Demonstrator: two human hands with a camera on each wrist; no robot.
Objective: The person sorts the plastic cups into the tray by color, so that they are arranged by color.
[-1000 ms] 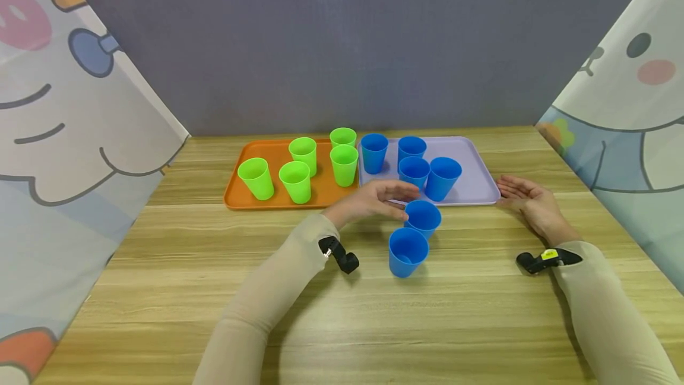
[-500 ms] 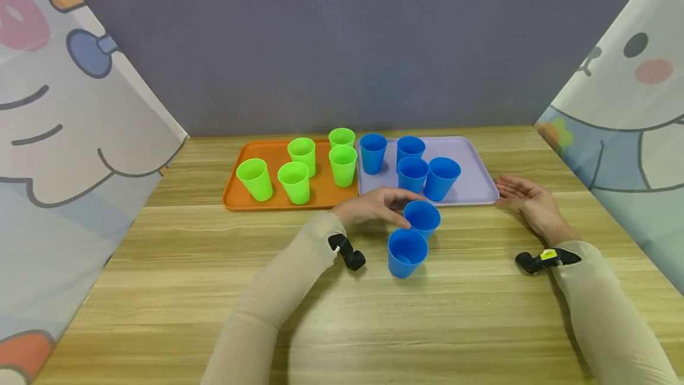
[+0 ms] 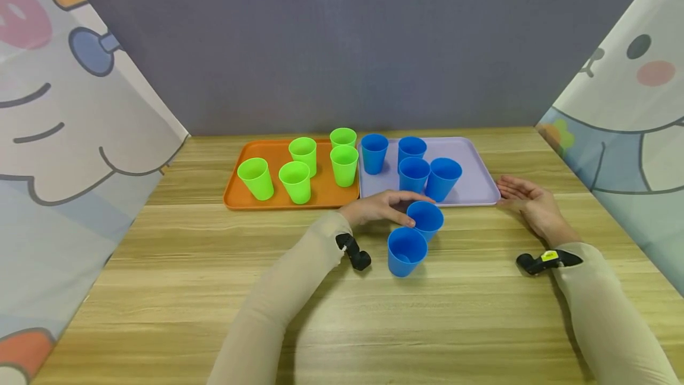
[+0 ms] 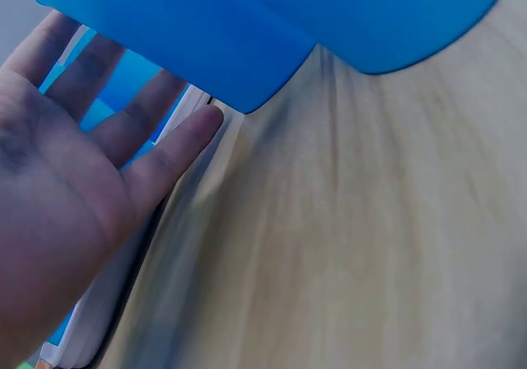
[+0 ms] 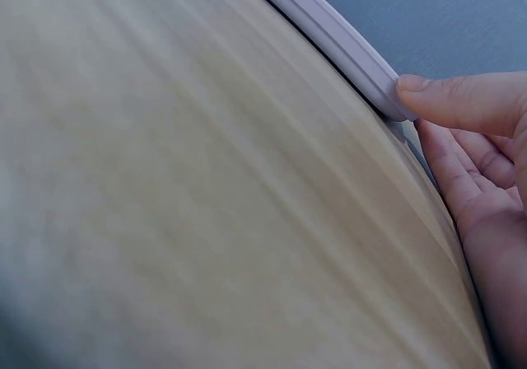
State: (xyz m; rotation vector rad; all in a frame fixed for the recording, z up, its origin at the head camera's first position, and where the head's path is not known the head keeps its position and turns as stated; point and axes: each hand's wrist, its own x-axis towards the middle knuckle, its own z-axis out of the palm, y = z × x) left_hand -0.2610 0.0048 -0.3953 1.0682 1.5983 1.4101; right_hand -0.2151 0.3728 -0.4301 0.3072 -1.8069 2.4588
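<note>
In the head view my left hand (image 3: 382, 207) is round the far one of two blue cups (image 3: 426, 218) standing on the table, thumb on its near left side and fingers behind it. The left wrist view shows those fingers reaching up behind a blue cup (image 4: 189, 31); the thumb is hidden there. Close in front stands the second blue cup (image 3: 407, 251), upright. My right hand (image 3: 531, 207) rests at the front right corner of the lilac tray (image 3: 475, 174), its fingers fairly straight. In the right wrist view the thumb (image 5: 461, 101) touches the tray's rim (image 5: 346, 48).
Several upright blue cups (image 3: 442, 178) stand on the lilac tray, just beyond my left hand. To their left, an orange tray (image 3: 243, 192) carries several green cups (image 3: 295, 182). Behind rises a grey panel (image 3: 342, 46), with cartoon-printed cloths (image 3: 80, 106) at both sides.
My left hand has moved right and slightly nearer, closing round the far loose blue cup, which has shifted a little to the right. My right hand has stayed at the tray corner.
</note>
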